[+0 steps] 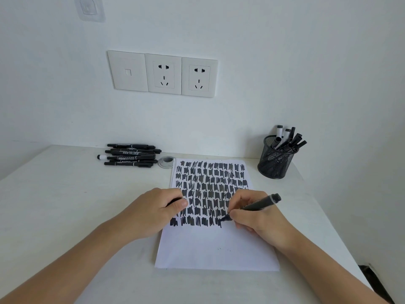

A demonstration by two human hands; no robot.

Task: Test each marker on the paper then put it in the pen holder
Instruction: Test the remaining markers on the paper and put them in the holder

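A white sheet of paper [217, 246] lies in front of me, its upper half filled with rows of black scribbles. My right hand [256, 218] grips a black marker [256, 205] with its tip touching the paper at the end of the lowest row. My left hand [160, 207] rests on the paper's left edge, fingers curled around a small black cap. A pile of several black markers [131, 155] lies at the back left. The black mesh pen holder [275, 163] stands at the back right with several markers in it.
A round grey cable grommet [167, 162] sits in the white desk [65, 205] just left of the paper's top corner. Wall sockets [163, 74] hang above. The desk's right edge runs close past the holder.
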